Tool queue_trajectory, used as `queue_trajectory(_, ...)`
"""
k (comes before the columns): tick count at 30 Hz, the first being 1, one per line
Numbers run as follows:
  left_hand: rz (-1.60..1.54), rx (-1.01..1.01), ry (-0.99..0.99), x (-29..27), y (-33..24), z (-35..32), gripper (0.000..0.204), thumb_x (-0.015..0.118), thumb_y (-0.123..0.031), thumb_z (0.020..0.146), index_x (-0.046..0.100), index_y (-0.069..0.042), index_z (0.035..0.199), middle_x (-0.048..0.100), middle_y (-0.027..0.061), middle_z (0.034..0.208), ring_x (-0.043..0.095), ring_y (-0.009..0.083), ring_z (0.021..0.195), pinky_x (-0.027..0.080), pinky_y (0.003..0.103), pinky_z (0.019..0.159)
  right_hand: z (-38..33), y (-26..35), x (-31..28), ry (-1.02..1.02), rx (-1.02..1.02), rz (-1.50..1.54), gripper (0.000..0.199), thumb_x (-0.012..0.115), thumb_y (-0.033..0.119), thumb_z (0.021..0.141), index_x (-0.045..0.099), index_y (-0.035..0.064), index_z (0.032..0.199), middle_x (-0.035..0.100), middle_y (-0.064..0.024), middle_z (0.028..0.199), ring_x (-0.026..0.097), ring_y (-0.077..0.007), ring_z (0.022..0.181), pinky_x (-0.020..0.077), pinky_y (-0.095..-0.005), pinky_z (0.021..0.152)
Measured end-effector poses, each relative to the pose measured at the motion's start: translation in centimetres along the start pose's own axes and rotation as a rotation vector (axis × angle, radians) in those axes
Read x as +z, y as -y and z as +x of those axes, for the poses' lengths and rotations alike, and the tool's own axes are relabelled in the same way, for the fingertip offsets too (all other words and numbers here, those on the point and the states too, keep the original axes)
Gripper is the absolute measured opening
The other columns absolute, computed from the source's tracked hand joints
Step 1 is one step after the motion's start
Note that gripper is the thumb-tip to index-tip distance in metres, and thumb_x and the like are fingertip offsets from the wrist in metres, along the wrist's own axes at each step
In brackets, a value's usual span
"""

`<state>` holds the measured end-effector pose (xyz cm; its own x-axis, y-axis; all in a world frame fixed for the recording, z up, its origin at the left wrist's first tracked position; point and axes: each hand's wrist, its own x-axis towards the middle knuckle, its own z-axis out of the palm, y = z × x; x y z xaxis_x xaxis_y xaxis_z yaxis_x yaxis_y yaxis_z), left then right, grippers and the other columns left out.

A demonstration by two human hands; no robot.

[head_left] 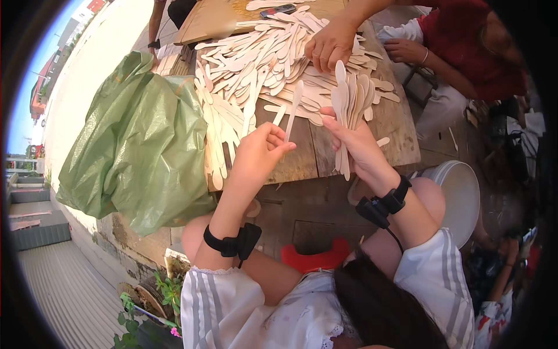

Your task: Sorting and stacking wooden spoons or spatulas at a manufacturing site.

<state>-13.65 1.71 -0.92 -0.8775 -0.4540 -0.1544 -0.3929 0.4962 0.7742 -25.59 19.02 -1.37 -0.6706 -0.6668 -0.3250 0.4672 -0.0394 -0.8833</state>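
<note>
My left hand (268,142) pinches a single pale wooden spoon (294,106) by its lower end, and it points upward. A short pale strip beside it may lie on the table; I cannot tell if my fingers touch it. My right hand (363,145) is closed around a fanned bunch of wooden spoons (352,99), their broad ends up and handles sticking out below the palm. Beyond both hands spreads a large loose pile of wooden spoons (256,61) on a wooden table (302,158). Another person's hand (334,45) reaches into the pile from the far right.
A green woven sack (136,145) rests against the table's left side. A white bucket (462,200) stands at my right, and a red stool (314,256) shows between my legs. A person in red (459,46) sits at the right. Cardboard (204,23) lies at the far side.
</note>
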Motion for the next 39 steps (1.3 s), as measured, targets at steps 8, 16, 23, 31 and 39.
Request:
queue_trajectory(8, -0.170, 0.104, 0.125, 2.0, -2.1, -1.1, 0.033, 0.078, -0.019, 0.075, 0.058, 0.000, 0.094, 0.061, 0.0079, 0.072, 0.056, 0.0167, 0.064, 0.046, 0.032, 0.060, 0.6, 0.1, 1.5, 0.056, 0.029, -0.069, 0.038, 0.071, 0.029, 0.085, 0.061, 0.0026, 0.110, 0.051, 0.0056, 0.075, 0.043, -0.0044, 0.064, 0.0343, -0.0203, 0.057)
queue_trajectory(16, 0.940, -0.017, -0.184, -0.8, 2.3, -0.3, 0.035, 0.079, -0.035, 0.071, 0.065, -0.008, 0.090, 0.060, 0.0045, 0.084, 0.056, 0.0203, 0.090, 0.036, 0.035, 0.081, 0.9, 1.7, -0.3, -0.232, -0.164, -0.078, 0.022, 0.062, 0.028, 0.093, 0.055, 0.0075, 0.096, 0.060, 0.0009, 0.082, 0.058, -0.0069, 0.075, 0.0463, -0.0220, 0.068)
queue_trajectory(23, 1.005, -0.175, 0.020, -0.3, 2.6, -0.1, 0.027, 0.077, -0.033, 0.073, 0.068, -0.011, 0.086, 0.062, 0.0048, 0.088, 0.058, 0.0194, 0.091, 0.035, 0.037, 0.083, 1.5, 1.1, -1.5, -0.007, -0.080, -0.158, 0.020, 0.061, 0.027, 0.092, 0.053, 0.0085, 0.092, 0.051, 0.0021, 0.071, 0.052, -0.0084, 0.062, 0.0434, -0.0232, 0.057)
queue_trajectory(31, 0.787, -0.150, 0.017, -1.4, 1.6, 0.0, 0.024, 0.074, -0.024, 0.076, 0.063, -0.007, 0.088, 0.063, 0.0070, 0.089, 0.061, 0.0234, 0.088, 0.034, 0.037, 0.083, 1.1, 3.0, -2.7, -0.029, -0.213, -0.005, 0.018, 0.060, 0.022, 0.092, 0.052, 0.0069, 0.096, 0.042, 0.0038, 0.068, 0.044, -0.0073, 0.059, 0.0379, -0.0231, 0.058)
queue_trajectory(39, 1.031, -0.105, -0.075, -0.6, 3.2, 0.0, 0.019, 0.070, -0.016, 0.075, 0.065, -0.010, 0.092, 0.061, 0.0067, 0.094, 0.058, 0.0212, 0.094, 0.034, 0.037, 0.085, 1.6, 2.6, -3.3, -0.026, -0.192, 0.034, 0.018, 0.062, 0.021, 0.091, 0.054, 0.0065, 0.098, 0.044, 0.0034, 0.068, 0.045, -0.0081, 0.059, 0.0378, -0.0233, 0.057)
